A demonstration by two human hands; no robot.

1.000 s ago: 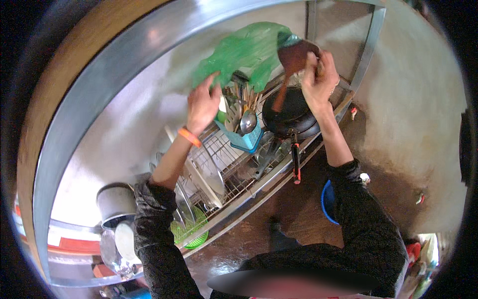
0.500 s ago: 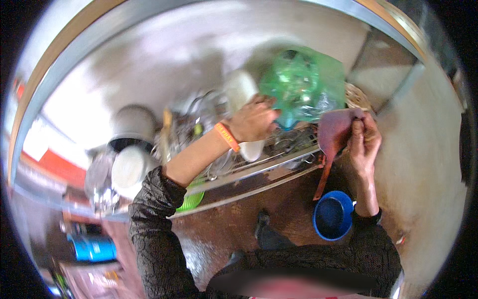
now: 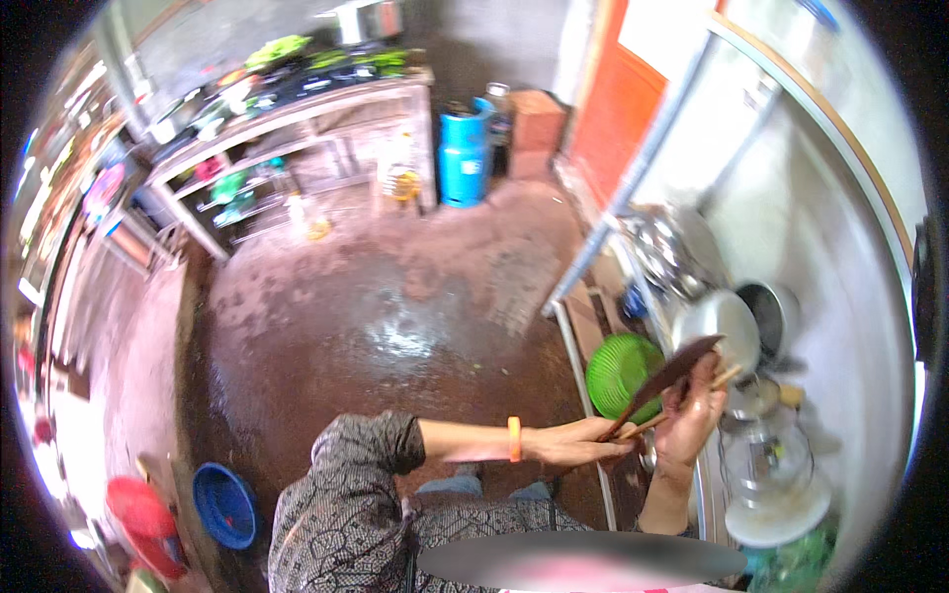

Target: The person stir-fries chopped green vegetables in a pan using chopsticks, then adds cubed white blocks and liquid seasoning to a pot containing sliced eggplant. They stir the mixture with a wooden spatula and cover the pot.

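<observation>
Ahead of my body, my left hand [image 3: 578, 442], with an orange band on its wrist, is closed at the narrow end of a flat, dark reddish-brown paddle-like utensil [image 3: 669, 380]. Its broader end slants up to the right. My right hand [image 3: 687, 420] is closed on the utensil too, fingers up, and a thin pale wooden stick [image 3: 728, 377] pokes out past its fingers. Whether the stick is separate from the utensil, I cannot tell. Just beyond the hands, a bright green plastic basket [image 3: 623, 374] sits by the rack, partly covered by the utensil.
Along the right wall, a metal rack [image 3: 581, 366] carries pots [image 3: 717, 321], a white lid [image 3: 776, 514] and a green plastic bag [image 3: 806, 565]. A blue gas cylinder [image 3: 462, 163] stands beside a bench [image 3: 297, 124] with leafy greens. At lower left are a blue basin [image 3: 225, 506] and red basin [image 3: 138, 506].
My view has swung left, from the rack to the wider room. My left hand has moved from beside the green bag to the utensil in my right hand.
</observation>
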